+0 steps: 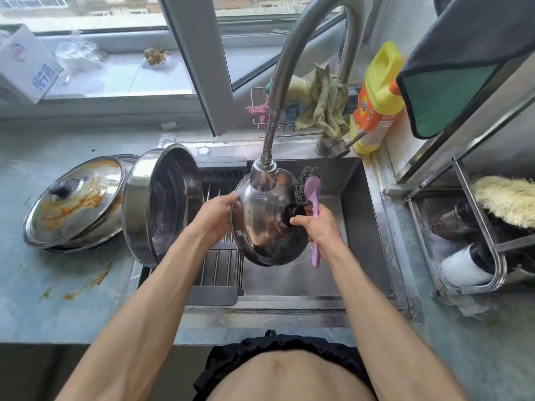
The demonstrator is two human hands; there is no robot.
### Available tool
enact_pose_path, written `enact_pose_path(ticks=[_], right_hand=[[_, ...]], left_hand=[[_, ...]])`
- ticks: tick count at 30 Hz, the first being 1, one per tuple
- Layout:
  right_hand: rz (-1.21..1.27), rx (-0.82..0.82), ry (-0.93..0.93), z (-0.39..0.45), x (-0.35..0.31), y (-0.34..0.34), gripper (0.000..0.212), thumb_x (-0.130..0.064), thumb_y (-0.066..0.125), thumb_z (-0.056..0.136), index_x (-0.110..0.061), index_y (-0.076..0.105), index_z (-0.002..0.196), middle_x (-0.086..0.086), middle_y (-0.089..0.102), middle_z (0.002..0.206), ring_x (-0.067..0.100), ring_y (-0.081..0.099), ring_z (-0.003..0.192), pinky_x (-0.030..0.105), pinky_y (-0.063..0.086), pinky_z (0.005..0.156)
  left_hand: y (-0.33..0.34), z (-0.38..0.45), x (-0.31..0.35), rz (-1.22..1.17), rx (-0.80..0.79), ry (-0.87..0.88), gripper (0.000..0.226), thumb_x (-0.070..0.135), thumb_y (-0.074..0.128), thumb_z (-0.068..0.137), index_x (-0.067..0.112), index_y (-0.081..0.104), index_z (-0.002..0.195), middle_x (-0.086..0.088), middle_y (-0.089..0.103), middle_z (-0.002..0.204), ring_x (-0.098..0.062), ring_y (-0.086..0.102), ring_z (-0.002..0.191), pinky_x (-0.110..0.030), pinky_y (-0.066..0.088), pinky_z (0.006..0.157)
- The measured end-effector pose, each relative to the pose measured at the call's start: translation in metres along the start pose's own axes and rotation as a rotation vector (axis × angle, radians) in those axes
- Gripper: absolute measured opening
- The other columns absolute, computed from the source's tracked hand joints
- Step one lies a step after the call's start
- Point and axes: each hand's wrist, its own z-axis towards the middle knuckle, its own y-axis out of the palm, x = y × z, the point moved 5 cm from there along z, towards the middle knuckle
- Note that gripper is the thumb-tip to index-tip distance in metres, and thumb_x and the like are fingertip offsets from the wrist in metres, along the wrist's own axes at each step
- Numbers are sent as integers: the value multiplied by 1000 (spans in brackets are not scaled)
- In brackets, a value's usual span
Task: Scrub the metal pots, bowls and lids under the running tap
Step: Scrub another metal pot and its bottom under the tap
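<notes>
- Sink (373, 198) sat in a grey counter (34, 299), drying rack (220, 264) laid over its left part.
- Big steel pot (139, 204) lay on its side at the sink's left edge, mouth facing right.
- Sauce-stained lid (78, 204) rested on the counter left of it.
- Steel lid (263, 227) was held tilted over the basin, directly under the tap head (264, 176).
- Left hand (217, 215) gripped the lid's left rim, fingers curled.
- Right hand (318, 224) held the lid's black knob (293, 212) plus the purple-handled steel-wool scrubber (311, 186) together.
</notes>
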Motion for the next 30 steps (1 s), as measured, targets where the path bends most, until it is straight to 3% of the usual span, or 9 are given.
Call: enact_pose_path(ticks=[3,5,10,14,17,19,22,26,30], right_hand=[[-16,91,59,4,8,-2,40,-35,74,78,-5,63,101,3,54,63,18,46,49,30,40,51],[-74,117,111,4,16,-1,51,-49,70,78,-5,66,102,4,63,65,19,48,46,29,42,52],[-19,88,164,5,22,1,52,-58,68,82,-9,66,99,5,74,70,13,43,35,27,47,54],[-12,102,161,8,21,1,39,-43,73,80,-10,66,98,8,73,68,10,44,32,27,39,50],[-24,92,91,6,19,2,34,-40,76,74,-13,66,93,10,74,79,17,67,61,30,42,54],[-49,86,35,4,17,3,34,-40,77,70,-18,64,91,8,73,90,24,69,79,34,47,63],[-70,51,-54,-2,11,1,34,-27,79,74,-19,62,104,0,68,102,20,63,94,35,51,83],[-32,-3,-167,-8,2,2,55,-7,76,76,-17,56,126,-2,65,114,16,59,104,26,43,83],[39,31,-101,-1,2,1,49,-13,76,77,-11,56,122,2,64,111,18,60,91,29,48,75]], left_hand=[[4,-1,-19,-239,161,-28,27,11,48,108,6,61,85,5,66,60,-2,64,52,-20,55,66],[6,-3,-31,-361,239,-12,27,6,50,106,8,57,80,2,66,63,0,64,49,-19,55,71],[11,-16,-54,-593,176,-70,30,8,42,108,8,57,82,3,65,59,-1,65,52,-12,55,58],[13,-32,-57,-450,97,-52,37,18,40,106,10,60,77,2,64,60,-10,61,61,-22,51,57],[12,-38,-53,-203,8,-58,44,41,42,107,14,66,82,1,67,68,-14,65,58,-32,48,64],[8,-37,-47,-98,9,-42,44,46,43,106,13,64,85,-1,66,71,-17,64,61,-33,48,67],[1,-32,-31,9,44,-10,43,45,43,106,15,64,84,-1,65,72,-18,61,67,-34,48,67],[-6,-23,-12,56,84,9,33,38,48,106,13,65,93,-3,68,79,-18,64,73,-32,50,68],[4,-15,-23,-39,117,-27,34,20,45,109,10,61,80,-3,64,70,-12,62,61,-29,52,69]])
